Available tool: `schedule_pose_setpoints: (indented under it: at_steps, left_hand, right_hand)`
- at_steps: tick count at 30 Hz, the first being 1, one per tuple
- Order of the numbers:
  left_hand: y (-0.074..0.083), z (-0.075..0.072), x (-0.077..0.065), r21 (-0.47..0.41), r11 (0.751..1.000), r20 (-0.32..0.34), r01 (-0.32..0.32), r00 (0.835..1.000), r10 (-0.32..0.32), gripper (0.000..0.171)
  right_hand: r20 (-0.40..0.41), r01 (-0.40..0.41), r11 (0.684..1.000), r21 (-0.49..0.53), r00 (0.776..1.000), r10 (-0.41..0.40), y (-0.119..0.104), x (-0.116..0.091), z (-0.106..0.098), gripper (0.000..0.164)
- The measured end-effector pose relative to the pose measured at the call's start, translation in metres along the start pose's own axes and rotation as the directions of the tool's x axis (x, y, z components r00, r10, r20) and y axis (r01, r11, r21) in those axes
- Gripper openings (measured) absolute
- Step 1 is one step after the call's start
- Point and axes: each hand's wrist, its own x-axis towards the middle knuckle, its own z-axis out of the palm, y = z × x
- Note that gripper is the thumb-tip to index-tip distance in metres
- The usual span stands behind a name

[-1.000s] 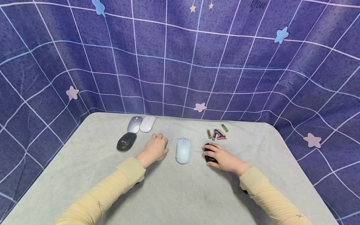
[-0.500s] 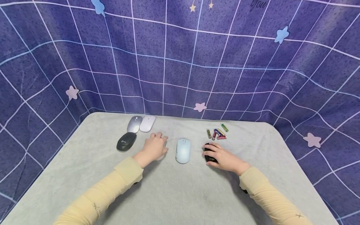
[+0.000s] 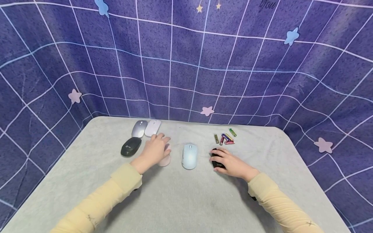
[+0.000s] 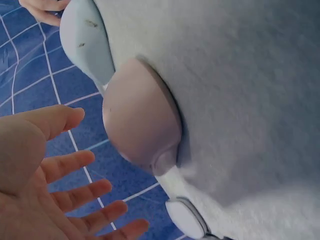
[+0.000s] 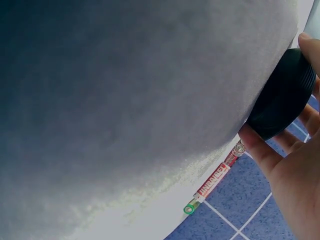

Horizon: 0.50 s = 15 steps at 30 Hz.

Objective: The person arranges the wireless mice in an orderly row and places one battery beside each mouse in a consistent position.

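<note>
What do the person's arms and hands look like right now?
The left sleeve and right sleeve are pale yellow and wrinkled, with broad cuffs and a small dark cross-like mark on each. Something dark shows under each cuff. No gloves or rings are visible on the left hand or right hand.

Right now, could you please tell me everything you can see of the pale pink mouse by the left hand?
The pale pink mouse has a smooth, domed shell, plastic by its look, with a rounded near end and a darker edge along its base. It lies on the grey cloth, left of the light blue mouse. In the head view the left hand hides its far part, so no wheel can be made out. In the left wrist view the fingers look apart from it; only the cloth appears to touch it.
</note>
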Motion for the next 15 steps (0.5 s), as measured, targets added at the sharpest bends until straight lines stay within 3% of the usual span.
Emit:
schedule_pose_setpoints:
  at_steps: [6, 15]
  left_hand:
    - [-0.011, -0.007, -0.006, 0.021, 1.000, -0.043, -0.009, 0.999, 0.010, 0.051]
    - [-0.032, -0.015, -0.017, -0.015, 1.000, -0.073, 0.009, 0.997, -0.010, 0.052]
  right_hand:
    - [-0.008, 0.007, 1.000, 0.003, 1.000, -0.007, 0.002, 0.000, 0.001, 0.035]
    - [-0.011, 0.012, 1.000, -0.005, 1.000, -0.012, 0.001, 0.000, 0.001, 0.035]
